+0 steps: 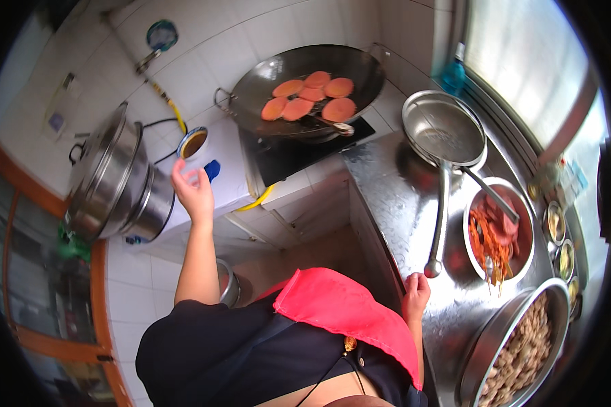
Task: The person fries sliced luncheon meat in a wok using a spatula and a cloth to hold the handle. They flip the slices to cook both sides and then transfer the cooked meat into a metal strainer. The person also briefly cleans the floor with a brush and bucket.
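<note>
My left hand (191,191) is raised with fingers apart, holding nothing visible, beside a small blue item (212,171) and just below a round container of brown contents (193,143). My right hand (416,296) has its fingers curled at the steel worktop's edge, near the knob end of a metal handle (441,219); nothing shows in it. That handle belongs to a round steel utensil (445,129) resting over a bowl. Several flat pink-orange rounds (311,94) lie in a large dark wok (265,71), where a utensil (342,128) rests at the near rim.
Stacked steel pots (127,178) stand at left. On the steel worktop (382,178) are a bowl of orange-red strips and pink slices (468,203), a large basin of brownish pieces (489,325) and small dishes (555,224). A yellow hose (175,114) runs down the wall. A blue bottle (454,74) stands by the window.
</note>
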### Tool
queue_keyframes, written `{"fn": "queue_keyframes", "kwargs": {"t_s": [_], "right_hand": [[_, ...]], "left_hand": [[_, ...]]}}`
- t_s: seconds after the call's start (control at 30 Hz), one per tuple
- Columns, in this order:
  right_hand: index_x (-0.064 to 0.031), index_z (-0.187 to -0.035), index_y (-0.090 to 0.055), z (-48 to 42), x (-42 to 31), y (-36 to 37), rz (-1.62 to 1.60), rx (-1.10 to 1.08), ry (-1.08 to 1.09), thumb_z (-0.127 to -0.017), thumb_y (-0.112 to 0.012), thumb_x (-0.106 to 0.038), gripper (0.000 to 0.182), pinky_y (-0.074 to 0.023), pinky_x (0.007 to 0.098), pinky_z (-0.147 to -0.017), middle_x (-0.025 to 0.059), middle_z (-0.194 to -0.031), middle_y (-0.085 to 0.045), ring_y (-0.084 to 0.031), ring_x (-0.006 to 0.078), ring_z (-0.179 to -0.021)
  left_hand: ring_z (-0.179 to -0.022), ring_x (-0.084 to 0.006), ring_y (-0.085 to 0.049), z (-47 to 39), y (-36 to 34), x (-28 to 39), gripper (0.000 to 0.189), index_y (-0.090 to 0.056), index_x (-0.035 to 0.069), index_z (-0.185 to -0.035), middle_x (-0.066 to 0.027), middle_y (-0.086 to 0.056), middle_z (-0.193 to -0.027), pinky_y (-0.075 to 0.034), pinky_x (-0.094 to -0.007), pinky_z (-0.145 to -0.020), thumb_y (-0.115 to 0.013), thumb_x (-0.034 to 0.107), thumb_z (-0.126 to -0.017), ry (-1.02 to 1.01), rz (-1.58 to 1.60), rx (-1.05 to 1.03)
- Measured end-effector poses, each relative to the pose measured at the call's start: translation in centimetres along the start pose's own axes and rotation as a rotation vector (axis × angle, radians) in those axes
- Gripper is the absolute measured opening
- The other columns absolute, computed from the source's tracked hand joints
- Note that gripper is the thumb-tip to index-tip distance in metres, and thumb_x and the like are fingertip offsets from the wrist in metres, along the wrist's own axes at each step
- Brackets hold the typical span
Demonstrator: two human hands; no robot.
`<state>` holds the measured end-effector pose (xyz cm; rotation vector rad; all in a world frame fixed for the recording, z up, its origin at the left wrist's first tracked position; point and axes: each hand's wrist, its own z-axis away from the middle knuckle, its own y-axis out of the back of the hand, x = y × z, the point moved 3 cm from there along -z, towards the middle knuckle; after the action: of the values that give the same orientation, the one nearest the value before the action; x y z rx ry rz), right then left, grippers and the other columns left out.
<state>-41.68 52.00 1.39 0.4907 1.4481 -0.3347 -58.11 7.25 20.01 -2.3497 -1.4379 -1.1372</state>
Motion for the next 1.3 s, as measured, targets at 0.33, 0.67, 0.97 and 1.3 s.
{"fn": "queue_keyframes", "kwargs": {"t_s": [0.33, 0.67, 0.97, 1.3], "right_hand": [[-0.0046, -0.109, -0.047, -6.4, -12.6, -13.6, 0.110, -0.034, 0.431, -0.080, -0.058, -0.005, 0.031, -0.0408, 0.0191, -0.057, 0.0040, -0.107, -0.050, -0.051, 0.0087, -0.076], [-0.0160, -0.114, -0.053, -15.5, -25.7, -25.8, 1.430, -0.328, 0.526, -0.077, -0.061, -0.017, 0.038, -0.0478, 0.0370, -0.067, 0.0108, -0.093, -0.059, -0.059, 0.0275, -0.084], [-0.0178, -0.107, -0.058, -12.8, -34.0, -28.1, 1.408, -0.203, 0.572, -0.080, -0.052, -0.017, 0.028, -0.0449, 0.0409, -0.064, 0.0111, -0.077, -0.060, -0.058, 0.0301, -0.074], [-0.0149, -0.105, -0.059, -20.0, -28.6, -30.7, 1.398, -0.233, 0.440, -0.081, -0.052, -0.021, 0.026, -0.0455, 0.0433, -0.072, 0.0187, -0.083, -0.061, -0.057, 0.0371, -0.082]], "left_hand": [[-0.108, -0.0342, -0.045, 0.0, -5.0, -22.0, 0.057, -0.041, 0.009, -0.123, -0.0164, -0.042, -0.124, -0.039, -0.0382, -0.090, -0.064, 0.019, -0.071, 0.124, -0.491, -0.421], [-0.093, -0.0304, -0.051, -5.5, -11.3, -31.2, 0.029, -0.053, 0.012, -0.102, -0.0089, -0.052, -0.100, -0.044, -0.0408, -0.076, -0.061, 0.021, -0.076, -0.008, -0.576, -0.741], [-0.078, -0.0316, -0.055, -5.3, -10.9, -32.4, 0.022, -0.052, 0.010, -0.092, -0.0104, -0.055, -0.087, -0.046, -0.0429, -0.062, -0.056, 0.027, -0.079, -0.035, -0.567, -0.530], [-0.078, -0.0317, -0.055, -5.2, -11.5, -31.8, 0.023, -0.052, 0.011, -0.094, -0.0095, -0.054, -0.087, -0.046, -0.0426, -0.062, -0.056, 0.027, -0.078, 0.000, -0.583, -0.467]]}}
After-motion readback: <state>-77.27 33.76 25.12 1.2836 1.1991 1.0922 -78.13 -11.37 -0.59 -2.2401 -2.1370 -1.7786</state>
